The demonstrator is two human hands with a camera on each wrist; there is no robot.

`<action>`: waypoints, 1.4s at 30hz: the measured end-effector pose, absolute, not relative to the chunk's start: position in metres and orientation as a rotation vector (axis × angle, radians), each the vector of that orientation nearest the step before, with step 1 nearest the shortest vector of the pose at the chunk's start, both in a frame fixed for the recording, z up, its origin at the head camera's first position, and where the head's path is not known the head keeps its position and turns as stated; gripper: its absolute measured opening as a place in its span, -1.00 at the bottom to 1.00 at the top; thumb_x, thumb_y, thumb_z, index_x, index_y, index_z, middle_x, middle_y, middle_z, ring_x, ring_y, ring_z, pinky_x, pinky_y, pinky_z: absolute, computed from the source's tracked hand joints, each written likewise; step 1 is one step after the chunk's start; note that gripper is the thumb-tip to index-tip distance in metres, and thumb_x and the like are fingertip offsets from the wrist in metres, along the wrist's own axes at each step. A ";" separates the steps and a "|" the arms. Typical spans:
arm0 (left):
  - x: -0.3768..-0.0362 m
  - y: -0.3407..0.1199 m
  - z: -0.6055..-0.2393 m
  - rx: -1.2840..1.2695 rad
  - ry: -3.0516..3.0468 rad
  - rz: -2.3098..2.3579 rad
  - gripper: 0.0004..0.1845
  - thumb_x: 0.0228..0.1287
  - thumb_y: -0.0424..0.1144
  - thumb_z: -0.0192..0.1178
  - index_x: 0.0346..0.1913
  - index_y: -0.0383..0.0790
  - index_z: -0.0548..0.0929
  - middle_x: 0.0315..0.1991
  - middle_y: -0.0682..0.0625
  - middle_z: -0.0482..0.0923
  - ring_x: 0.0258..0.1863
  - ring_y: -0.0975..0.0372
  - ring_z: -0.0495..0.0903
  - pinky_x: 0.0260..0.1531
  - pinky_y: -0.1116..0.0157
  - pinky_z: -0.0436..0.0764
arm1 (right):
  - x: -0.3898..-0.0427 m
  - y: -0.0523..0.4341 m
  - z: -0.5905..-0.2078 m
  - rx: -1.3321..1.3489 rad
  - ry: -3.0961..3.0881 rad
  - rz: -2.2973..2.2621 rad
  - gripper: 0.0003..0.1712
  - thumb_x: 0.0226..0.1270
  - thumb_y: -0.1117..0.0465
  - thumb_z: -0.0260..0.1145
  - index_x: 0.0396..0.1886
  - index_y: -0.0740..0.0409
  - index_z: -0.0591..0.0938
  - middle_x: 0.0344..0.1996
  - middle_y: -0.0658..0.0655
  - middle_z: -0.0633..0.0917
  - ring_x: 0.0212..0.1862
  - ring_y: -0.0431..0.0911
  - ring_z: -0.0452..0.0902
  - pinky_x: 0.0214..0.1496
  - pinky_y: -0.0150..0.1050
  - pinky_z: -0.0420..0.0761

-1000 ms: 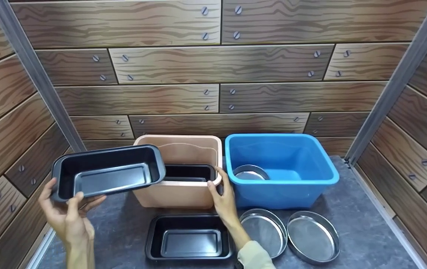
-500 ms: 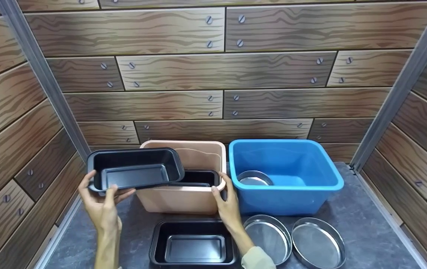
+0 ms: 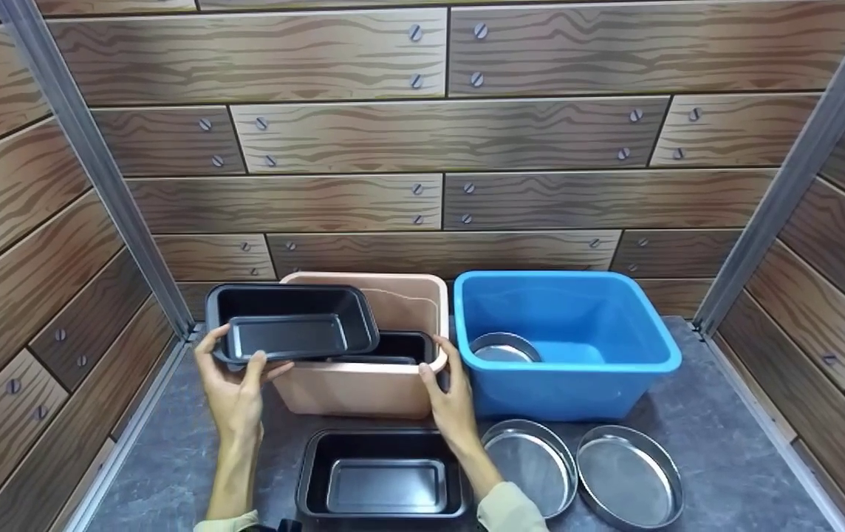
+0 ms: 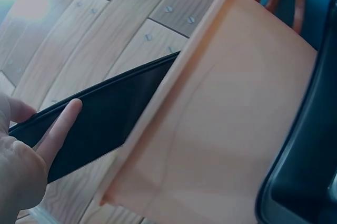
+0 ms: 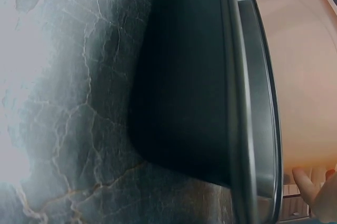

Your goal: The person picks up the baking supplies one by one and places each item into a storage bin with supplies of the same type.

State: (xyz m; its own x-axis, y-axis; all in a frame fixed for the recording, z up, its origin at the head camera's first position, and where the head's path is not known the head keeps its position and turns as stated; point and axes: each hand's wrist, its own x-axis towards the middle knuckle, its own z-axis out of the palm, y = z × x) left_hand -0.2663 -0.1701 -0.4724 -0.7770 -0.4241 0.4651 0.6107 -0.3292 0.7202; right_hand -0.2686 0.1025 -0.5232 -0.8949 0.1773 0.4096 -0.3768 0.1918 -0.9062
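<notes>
While the blue tub [image 3: 566,343] sits at 3 o'clock of the tan tub [image 3: 363,384], the right hand [image 3: 446,395] grips the tan tub's near right corner. At 9 o'clock, the left hand [image 3: 234,384] pinches a black pan [image 3: 291,324], tilted over the tan tub's left rim.

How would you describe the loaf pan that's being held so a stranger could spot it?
Find the peach tub left of the blue tub. Over its left rim, the left hand holds a black loaf pan. It alone is off the table.
</notes>
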 end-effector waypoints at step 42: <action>-0.295 -0.147 -0.484 -0.034 -1.931 -1.740 -0.44 0.21 -0.56 0.14 0.26 -0.10 0.46 0.04 -0.36 0.43 -0.59 -0.07 0.69 -0.56 0.11 0.67 | -0.292 0.102 -0.563 0.178 -1.988 1.719 -0.40 0.35 0.11 0.31 0.36 -0.09 0.40 0.35 -0.01 0.42 0.40 -0.04 0.23 0.41 0.06 0.16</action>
